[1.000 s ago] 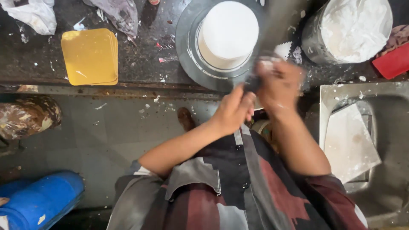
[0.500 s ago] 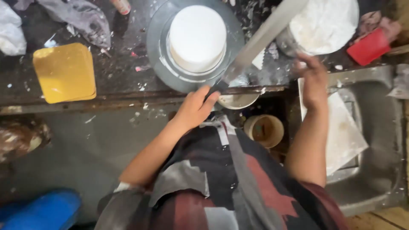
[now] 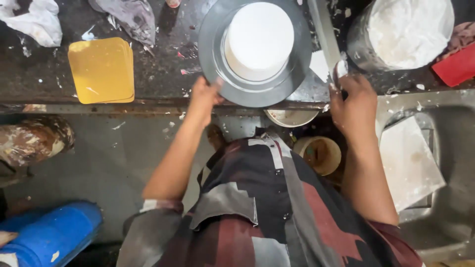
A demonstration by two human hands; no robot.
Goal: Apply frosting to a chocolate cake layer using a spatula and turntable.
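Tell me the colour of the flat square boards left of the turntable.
Yellow: the square boards lie stacked on the dark counter, clearest in the head view.

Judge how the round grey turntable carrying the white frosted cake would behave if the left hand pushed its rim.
The round grey turntable would probably spin rather than slide, since the left hand touches its circular rim. The tall white frosted cake sits centred, so tipping seems unlikely with a gentle push. Its smooth coating looks soft and would likely mar on contact.
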